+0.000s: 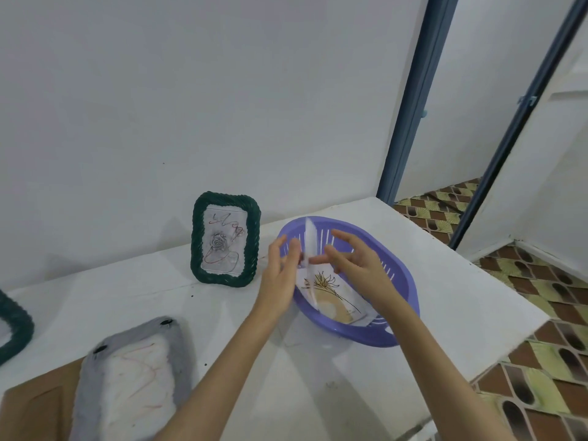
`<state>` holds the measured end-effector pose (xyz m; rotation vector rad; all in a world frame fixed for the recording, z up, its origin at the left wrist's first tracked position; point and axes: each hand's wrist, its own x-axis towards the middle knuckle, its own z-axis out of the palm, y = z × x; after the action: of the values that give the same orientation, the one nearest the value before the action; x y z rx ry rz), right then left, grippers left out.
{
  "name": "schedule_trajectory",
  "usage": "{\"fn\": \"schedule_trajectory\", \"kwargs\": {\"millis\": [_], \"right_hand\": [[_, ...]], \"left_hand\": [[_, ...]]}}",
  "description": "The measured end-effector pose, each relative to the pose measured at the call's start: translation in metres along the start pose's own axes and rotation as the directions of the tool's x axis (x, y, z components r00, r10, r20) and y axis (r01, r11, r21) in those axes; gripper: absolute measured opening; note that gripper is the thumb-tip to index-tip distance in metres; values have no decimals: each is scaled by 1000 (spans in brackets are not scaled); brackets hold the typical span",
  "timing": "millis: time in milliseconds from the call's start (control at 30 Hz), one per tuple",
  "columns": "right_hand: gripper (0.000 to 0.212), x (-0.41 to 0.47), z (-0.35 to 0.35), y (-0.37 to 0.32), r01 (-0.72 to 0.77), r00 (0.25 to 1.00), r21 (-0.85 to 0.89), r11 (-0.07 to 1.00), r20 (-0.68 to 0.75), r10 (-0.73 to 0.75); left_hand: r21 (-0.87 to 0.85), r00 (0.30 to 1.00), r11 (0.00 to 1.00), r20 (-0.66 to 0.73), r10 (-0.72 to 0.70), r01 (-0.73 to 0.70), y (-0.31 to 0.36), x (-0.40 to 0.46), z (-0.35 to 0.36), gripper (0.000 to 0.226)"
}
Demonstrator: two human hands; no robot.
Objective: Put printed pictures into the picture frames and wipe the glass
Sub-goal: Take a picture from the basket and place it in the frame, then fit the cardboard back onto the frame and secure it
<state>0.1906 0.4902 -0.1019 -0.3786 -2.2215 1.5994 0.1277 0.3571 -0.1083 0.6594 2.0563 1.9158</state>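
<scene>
Over the purple basket [404, 283], a white printed sheet [309, 241] stands nearly edge-on between my hands. My left hand [280, 272] pinches its left side with thumb and fingertips. My right hand [356, 262] has its fingers spread, and its thumb tip touches the sheet's right side. A print with a yellow flower [332, 297] lies in the basket under them. A dark green woven frame [226, 240] stands upright against the wall with a rose picture in it. A grey frame [133, 377] lies face down at the front left, a print showing in its back.
Part of a second green frame [14, 329] shows at the left edge. A brown board [35, 405] lies under the grey frame. The white table [477, 300] ends just right of the basket, above a patterned floor [541, 361]. A blue door frame [410, 100] stands behind.
</scene>
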Motion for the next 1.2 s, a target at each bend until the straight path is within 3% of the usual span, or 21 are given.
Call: {"fn": "schedule_trajectory", "kwargs": {"millis": [100, 200, 300, 400, 500, 700, 867, 1100, 1200], "right_hand": [[29, -3, 4, -1, -8, 1000, 21, 1000, -12, 9], [24, -5, 5, 0, 95, 994, -56, 994, -55, -98], [28, -4, 7, -1, 95, 991, -161, 982, -79, -109], [22, -5, 15, -8, 113, 993, -83, 990, 22, -112], [27, -3, 34, -16, 107, 988, -18, 994, 112, -105], [47, -7, 99, -30, 181, 918, -57, 982, 367, -148], [52, -21, 157, -29, 211, 866, -83, 974, 478, -146], [64, -41, 206, -11, 174, 778, -121, 977, 625, -62], [70, -48, 214, -7, 183, 759, -183, 966, 651, -20]], "left_hand": [[-25, 999, 999, -16, 31, -31, 1, -2, -1, 59], [-21, 991, 994, -74, 110, -112, -7, -1, -9, 75], [-23, 980, 986, -117, 163, -166, -9, -3, -24, 55], [-20, 974, 985, -155, 167, -172, -11, -9, -47, 35], [-75, 966, 988, -230, 117, -138, -11, -20, -75, 28], [-148, 935, 988, -354, -3, -53, -18, -62, -144, 25], [-14, 946, 998, -318, -61, 60, -31, -101, -205, 36], [47, 928, 973, -314, -201, 227, -64, -134, -247, 41], [241, 929, 923, -295, -224, 299, -76, -138, -251, 42]]}}
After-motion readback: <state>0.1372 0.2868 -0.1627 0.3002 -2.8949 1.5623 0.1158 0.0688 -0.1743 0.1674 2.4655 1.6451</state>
